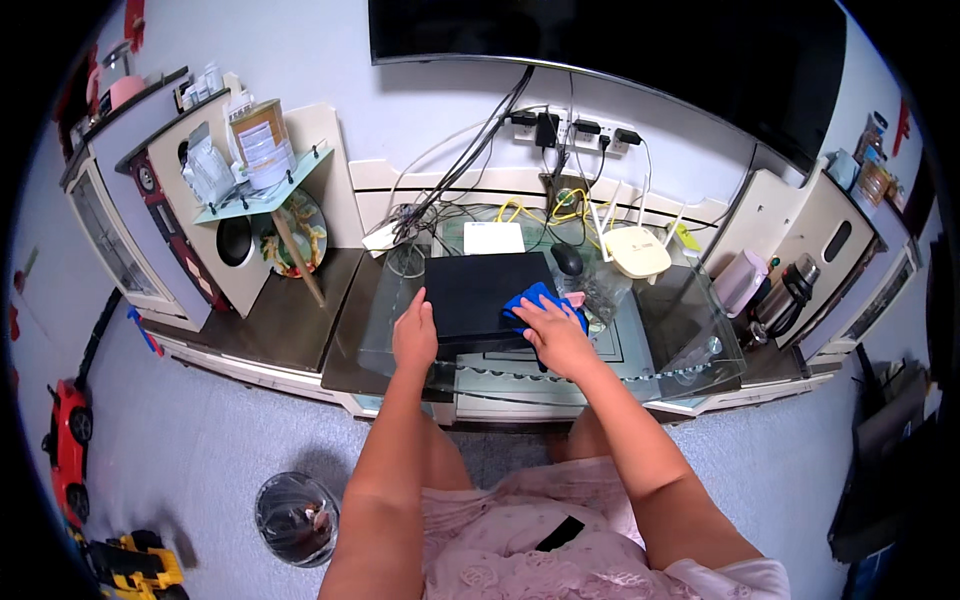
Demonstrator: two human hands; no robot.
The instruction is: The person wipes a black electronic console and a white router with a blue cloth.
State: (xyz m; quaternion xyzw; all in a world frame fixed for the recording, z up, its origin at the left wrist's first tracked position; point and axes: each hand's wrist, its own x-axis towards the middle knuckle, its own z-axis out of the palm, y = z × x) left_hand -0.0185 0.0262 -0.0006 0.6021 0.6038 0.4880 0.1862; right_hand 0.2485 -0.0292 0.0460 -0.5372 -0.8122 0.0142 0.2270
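Observation:
A flat black box (pixel 485 290), like a set-top box, lies on the glass shelf of the TV stand. My left hand (pixel 415 328) grips its left side, the thumb along the edge and the other fingers partly hidden. On the box's right end my right hand (pixel 552 330) presses a bunched blue cloth (pixel 530 297), with fingers bent over it. Directly behind the box is a small white box (pixel 494 238). A black computer mouse (pixel 567 259) sits just beyond the cloth, and a small pink item (pixel 575 299) shows beside it.
A white router (pixel 637 251) with raised antennas stands at the right. Tangled cables (pixel 430 220) run to a wall power strip (pixel 570 132) below the television (pixel 620 60). The glass shelf's front edge (pixel 600 378) is close to my legs. On the floor, a lined bin (pixel 297 520) stands left.

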